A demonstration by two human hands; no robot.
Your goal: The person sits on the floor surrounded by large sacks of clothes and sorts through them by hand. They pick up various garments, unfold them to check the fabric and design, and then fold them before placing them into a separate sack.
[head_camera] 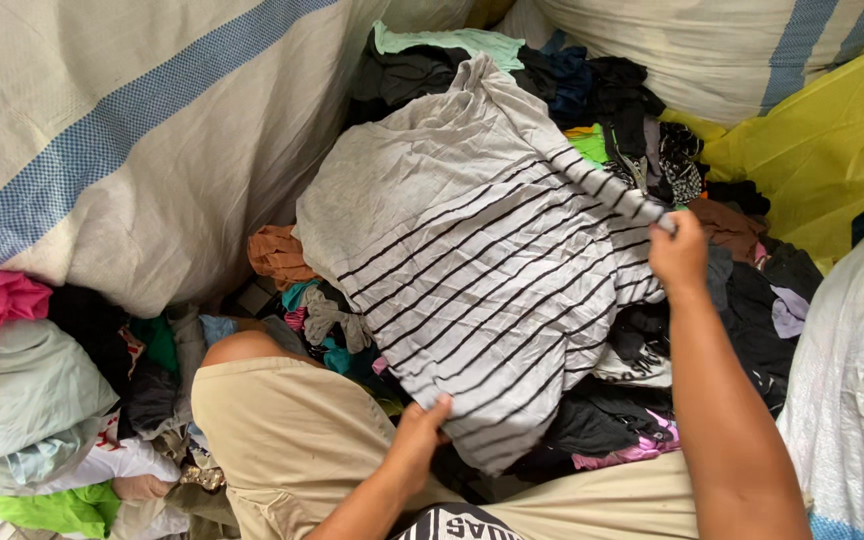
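- Your left hand (420, 432) is gripping the lower edge of a grey striped shirt (482, 250), fingers closed on the cloth, low in the middle of the frame.
- Your right hand (679, 252) is pinching the shirt's far edge at the right of centre.
- The shirt is lying spread across the heap of mixed clothes (642, 130) in the middle.
- A big white sack (132, 150) is filling the upper left; a yellow bag (812, 160) is sitting at the upper right.
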